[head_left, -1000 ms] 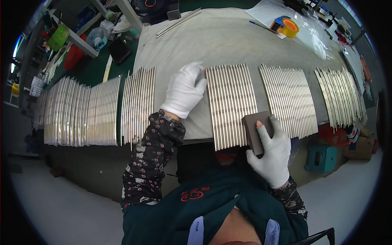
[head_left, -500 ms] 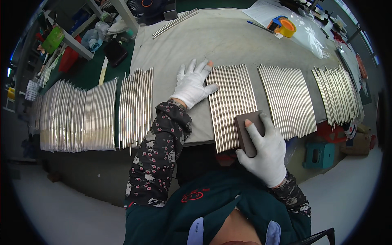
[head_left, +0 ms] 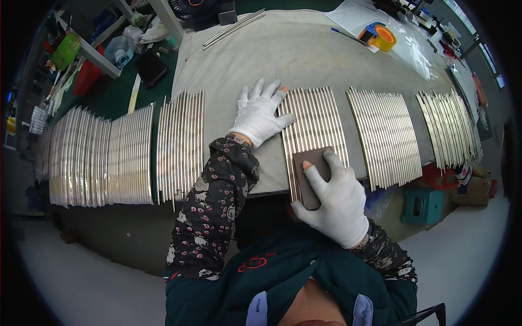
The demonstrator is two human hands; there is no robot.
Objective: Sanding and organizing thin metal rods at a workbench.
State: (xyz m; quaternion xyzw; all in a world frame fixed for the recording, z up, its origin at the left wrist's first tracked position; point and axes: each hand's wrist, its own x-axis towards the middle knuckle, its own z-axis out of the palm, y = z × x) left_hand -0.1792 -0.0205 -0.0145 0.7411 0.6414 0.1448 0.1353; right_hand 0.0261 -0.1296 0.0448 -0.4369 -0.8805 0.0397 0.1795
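Observation:
A row of slim silvery metal rods [head_left: 314,122] lies side by side in front of me, pointing away from my body. My left hand [head_left: 258,115], in a white glove, rests flat at the row's far left edge, fingers spread and thumb touching the rods. At the near end, my gloved right hand [head_left: 341,207] grips a brown-grey sanding block [head_left: 309,190], which lies flat over the rods. The right fingertips curl round the block's right side and its near edge. The rod ends beneath the block and hand are hidden.
More rods lie in groups to the right [head_left: 384,136], far right [head_left: 448,130] and left [head_left: 182,138]. Plastic-wrapped rods [head_left: 81,157] fill the far left. Behind are loose rods [head_left: 234,30], a tape roll [head_left: 383,38] and a fan [head_left: 193,6]. A teal stool [head_left: 422,206] stands below right.
My right hand has slid the sanding block leftward across the near end of the rods. My left hand stays at the row's left edge.

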